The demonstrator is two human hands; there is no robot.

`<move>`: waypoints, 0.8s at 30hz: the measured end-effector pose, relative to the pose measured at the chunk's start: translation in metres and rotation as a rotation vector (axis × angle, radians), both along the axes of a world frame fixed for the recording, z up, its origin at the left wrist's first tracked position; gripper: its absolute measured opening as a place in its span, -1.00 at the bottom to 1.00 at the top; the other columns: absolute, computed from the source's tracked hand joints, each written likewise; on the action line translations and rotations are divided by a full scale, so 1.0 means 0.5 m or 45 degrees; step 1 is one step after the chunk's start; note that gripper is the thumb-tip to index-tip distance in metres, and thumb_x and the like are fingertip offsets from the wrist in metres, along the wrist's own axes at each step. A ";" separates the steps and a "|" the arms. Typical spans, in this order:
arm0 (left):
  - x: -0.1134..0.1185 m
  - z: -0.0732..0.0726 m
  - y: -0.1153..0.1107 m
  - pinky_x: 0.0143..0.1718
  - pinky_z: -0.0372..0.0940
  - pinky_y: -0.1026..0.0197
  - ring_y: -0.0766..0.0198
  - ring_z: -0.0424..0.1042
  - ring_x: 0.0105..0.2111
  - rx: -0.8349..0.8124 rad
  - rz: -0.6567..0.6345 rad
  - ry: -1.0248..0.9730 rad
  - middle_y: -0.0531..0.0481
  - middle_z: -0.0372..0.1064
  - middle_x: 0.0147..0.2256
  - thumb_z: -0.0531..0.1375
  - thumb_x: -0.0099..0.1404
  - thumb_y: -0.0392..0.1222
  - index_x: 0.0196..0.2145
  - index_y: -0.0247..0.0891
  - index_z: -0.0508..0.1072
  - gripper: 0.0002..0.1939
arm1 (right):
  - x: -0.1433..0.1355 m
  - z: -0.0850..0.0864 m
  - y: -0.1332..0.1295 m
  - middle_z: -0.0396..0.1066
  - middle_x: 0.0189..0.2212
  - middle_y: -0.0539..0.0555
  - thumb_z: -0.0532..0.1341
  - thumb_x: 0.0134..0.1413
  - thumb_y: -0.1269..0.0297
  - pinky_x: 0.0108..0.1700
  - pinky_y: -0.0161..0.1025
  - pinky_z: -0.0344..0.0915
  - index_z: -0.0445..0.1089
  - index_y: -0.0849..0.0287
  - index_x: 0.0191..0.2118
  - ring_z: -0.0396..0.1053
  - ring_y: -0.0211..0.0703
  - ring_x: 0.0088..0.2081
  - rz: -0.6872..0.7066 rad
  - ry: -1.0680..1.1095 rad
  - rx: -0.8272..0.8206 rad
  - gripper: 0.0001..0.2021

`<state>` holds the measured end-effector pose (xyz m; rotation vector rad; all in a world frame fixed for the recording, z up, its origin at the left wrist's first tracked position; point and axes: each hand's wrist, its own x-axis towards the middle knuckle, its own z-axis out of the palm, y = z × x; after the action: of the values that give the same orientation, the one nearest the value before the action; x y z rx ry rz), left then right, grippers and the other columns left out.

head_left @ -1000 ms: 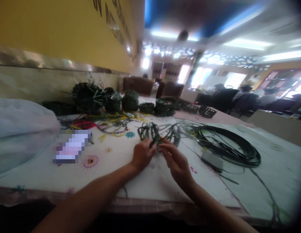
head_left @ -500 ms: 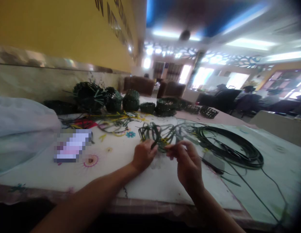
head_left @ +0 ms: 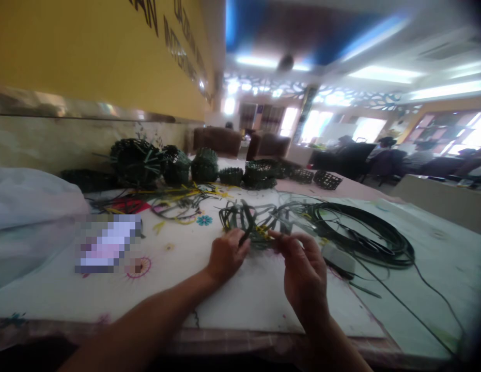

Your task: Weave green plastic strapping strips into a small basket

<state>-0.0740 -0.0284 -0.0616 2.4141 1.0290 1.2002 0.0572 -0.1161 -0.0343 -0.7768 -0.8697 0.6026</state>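
Above the white cloth, a partly woven piece of dark green and yellow strips (head_left: 261, 231) is between my hands, its long loose ends looping up and away. My left hand (head_left: 229, 254) is closed on its left side, a dark strip showing between thumb and fingers. On the right side, my right hand (head_left: 305, 271) has thumb and fingertips pinched at the edge of the weave, on what looks like a strip; the fingertips are blurred. Close to the right hand lies a grey block (head_left: 338, 258) with a dark underside.
A coil of dark green strip (head_left: 403, 245) lies at right with a dark scissors-like tool (head_left: 370, 243) on it. Several woven green baskets (head_left: 204, 166) line the back. At left are a phone-like pixelated object (head_left: 110, 243), a white bag (head_left: 29, 206) and loose yellow strips (head_left: 186, 192).
The camera view has turned slightly, shifting the table scene left and a little down. My right fingers have moved slightly at the edge of the weave; my left hand keeps its grip.
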 end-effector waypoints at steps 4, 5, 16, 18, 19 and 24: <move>0.000 0.002 0.000 -0.37 0.13 0.26 0.25 0.38 -0.40 0.001 -0.014 -0.003 0.00 0.39 -0.41 0.11 0.30 -0.21 -0.38 -0.26 0.36 -0.89 | 0.001 -0.002 -0.006 0.51 -0.29 0.07 0.23 0.15 0.30 -0.34 -0.30 0.16 0.33 0.13 -0.19 0.31 -0.26 -0.38 -0.030 -0.059 0.026 -0.89; -0.001 0.001 0.000 -0.38 0.13 0.27 0.26 0.38 -0.40 -0.007 -0.018 -0.009 0.01 0.38 -0.42 0.11 0.30 -0.21 -0.38 -0.26 0.36 -0.88 | 0.002 -0.003 -0.006 0.50 -0.36 0.05 0.24 0.15 0.30 -0.36 -0.31 0.15 0.32 0.13 -0.21 0.27 -0.29 -0.44 -0.006 -0.078 0.012 -0.89; 0.001 -0.002 -0.002 -0.38 0.14 0.27 0.27 0.38 -0.41 0.011 -0.009 -0.015 0.00 0.38 -0.42 0.10 0.31 -0.21 -0.39 -0.26 0.37 -0.86 | 0.015 -0.011 -0.018 0.46 -0.53 0.00 0.37 -0.05 0.15 -0.65 -0.42 0.01 0.26 0.14 -0.24 0.14 -0.40 -0.69 0.022 0.183 -0.301 -0.67; 0.001 -0.002 -0.003 -0.37 0.15 0.27 0.27 0.38 -0.41 -0.006 -0.012 -0.016 0.00 0.39 -0.41 0.10 0.31 -0.20 -0.38 -0.26 0.37 -0.87 | 0.015 -0.014 -0.021 0.45 -0.54 0.00 0.37 -0.05 0.12 -0.67 -0.42 -0.01 0.31 0.16 -0.24 0.10 -0.42 -0.70 0.025 0.136 -0.330 -0.67; 0.001 -0.002 -0.002 -0.37 0.16 0.27 0.27 0.38 -0.41 -0.020 -0.014 -0.018 0.00 0.39 -0.41 0.09 0.31 -0.20 -0.38 -0.26 0.37 -0.86 | 0.014 -0.015 -0.022 0.44 -0.54 0.00 0.36 -0.03 0.11 -0.67 -0.41 -0.02 0.33 0.18 -0.27 0.09 -0.42 -0.70 0.032 0.104 -0.334 -0.70; 0.001 -0.003 -0.001 -0.36 0.19 0.29 0.29 0.38 -0.43 -0.084 -0.006 -0.030 0.01 0.37 -0.44 0.07 0.32 -0.18 -0.41 -0.24 0.35 -0.83 | 0.019 -0.015 -0.026 0.43 -0.56 0.03 0.29 0.05 0.03 -0.57 -0.36 0.06 0.40 0.21 -0.46 0.09 -0.37 -0.62 -0.022 -0.058 -0.353 -0.69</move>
<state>-0.0736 -0.0291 -0.0632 2.3452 1.0392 1.1714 0.0667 -0.1290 -0.0419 -1.0508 -0.8297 0.7014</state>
